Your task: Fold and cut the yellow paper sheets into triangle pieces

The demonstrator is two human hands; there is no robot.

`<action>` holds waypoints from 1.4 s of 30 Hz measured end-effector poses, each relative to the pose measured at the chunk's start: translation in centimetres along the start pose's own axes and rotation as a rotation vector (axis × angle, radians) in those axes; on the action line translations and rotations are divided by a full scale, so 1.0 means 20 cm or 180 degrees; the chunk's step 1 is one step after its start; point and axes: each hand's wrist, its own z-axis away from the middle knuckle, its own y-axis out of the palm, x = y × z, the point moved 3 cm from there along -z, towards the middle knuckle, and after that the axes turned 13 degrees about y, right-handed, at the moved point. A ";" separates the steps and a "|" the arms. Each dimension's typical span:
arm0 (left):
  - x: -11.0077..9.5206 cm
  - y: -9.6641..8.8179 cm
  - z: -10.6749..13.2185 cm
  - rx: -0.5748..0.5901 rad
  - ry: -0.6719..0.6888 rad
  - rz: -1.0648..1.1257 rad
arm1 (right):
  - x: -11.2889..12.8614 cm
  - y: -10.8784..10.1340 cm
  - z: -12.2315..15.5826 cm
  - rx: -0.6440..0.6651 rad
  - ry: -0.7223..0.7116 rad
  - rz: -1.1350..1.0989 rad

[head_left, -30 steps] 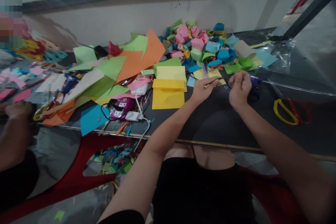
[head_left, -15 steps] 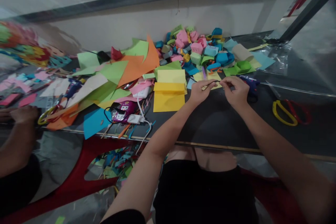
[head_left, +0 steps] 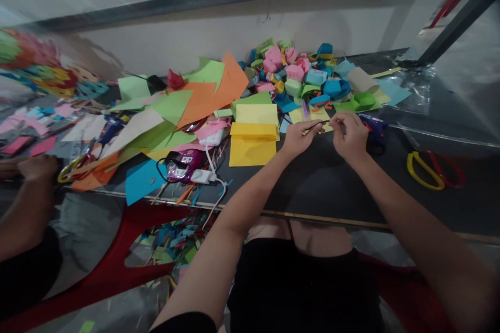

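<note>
A thin dark strip (head_left: 317, 125) stretches between my two hands, above the dark tabletop. My left hand (head_left: 297, 139) is closed on one end of it, the strip lying along the fingers. At the other end, the fingertips of my right hand (head_left: 349, 135) pinch together around the tip. What the strip is made of is too small to tell. Just beyond the hands lie pale yellow paper (head_left: 310, 115) and a small purple strip (head_left: 305, 108). Left of my left hand is a folded yellow sheet (head_left: 253, 152). A dark blue tool, perhaps a glue gun (head_left: 374, 126), rests behind my right hand.
Small folded paper pieces (head_left: 295, 73) are heaped at the back. Scissors (head_left: 425, 170) with yellow and red handles lie at right. A purple power strip (head_left: 186, 162), white plugs and cable, and loose coloured sheets (head_left: 211, 96) spread leftward. Another person's hand (head_left: 38, 167) is at far left.
My right hand has shifted slightly right, away from my left, and more of the dark strip shows between them. My left hand keeps its grip.
</note>
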 end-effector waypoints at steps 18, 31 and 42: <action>0.02 0.05 -0.04 0.0522 0.0197 -0.0983 | -0.20 -0.03 -0.05 -0.0624 0.0512 -0.0346; 0.31 -0.88 0.00 0.2283 -0.0387 -0.2910 | -0.11 0.17 0.14 0.1691 -0.0508 0.0775; 0.10 -1.04 -0.16 0.1058 -0.1043 -0.2264 | -0.04 0.16 0.01 0.1417 0.0537 0.1741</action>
